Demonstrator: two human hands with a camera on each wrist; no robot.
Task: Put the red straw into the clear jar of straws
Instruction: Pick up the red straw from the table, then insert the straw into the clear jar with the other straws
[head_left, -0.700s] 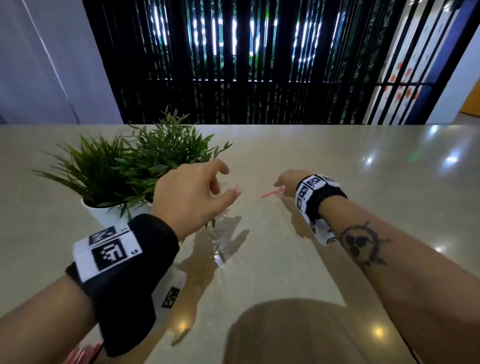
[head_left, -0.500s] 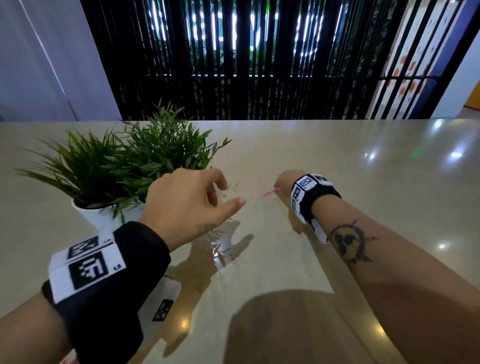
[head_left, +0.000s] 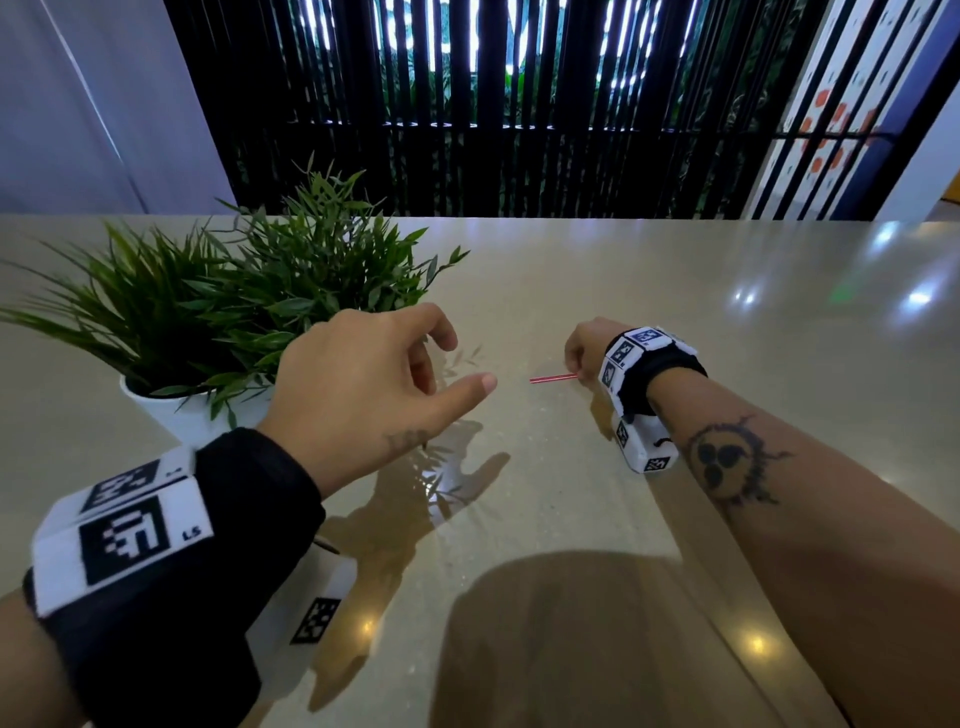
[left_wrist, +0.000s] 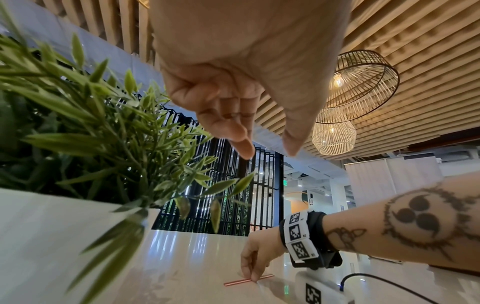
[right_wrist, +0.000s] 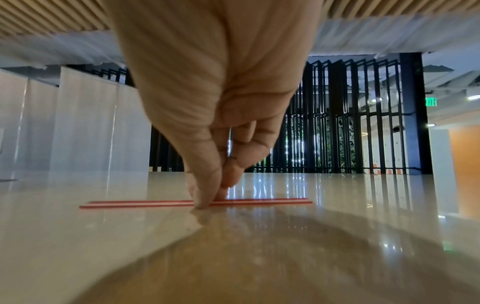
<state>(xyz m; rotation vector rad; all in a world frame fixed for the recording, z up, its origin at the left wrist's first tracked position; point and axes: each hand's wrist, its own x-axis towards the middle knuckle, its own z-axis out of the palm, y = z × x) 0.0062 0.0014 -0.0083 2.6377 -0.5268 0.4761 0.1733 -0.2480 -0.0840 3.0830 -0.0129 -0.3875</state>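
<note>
A thin red straw (head_left: 553, 378) lies level on the glossy beige table (head_left: 675, 270), right of centre. My right hand (head_left: 575, 371) pinches it near its middle between thumb and fingertips, right at the table surface; the right wrist view shows the straw (right_wrist: 130, 204) sticking out on both sides of that hand (right_wrist: 210, 197). In the left wrist view the same straw (left_wrist: 239, 281) sits under the right hand (left_wrist: 253, 276). My left hand (head_left: 462, 364) hovers to the left, fingers loosely curled, holding nothing. No clear jar is in view.
Two green leafy plants (head_left: 234, 312) in white pots (head_left: 182, 410) stand at the left, just beyond my left hand. Black vertical slats (head_left: 493, 104) rise behind the table's far edge. Bare tabletop stretches to the right and front.
The straw's free end has dropped from a slight tilt to about level. Both hands stay roughly where they were.
</note>
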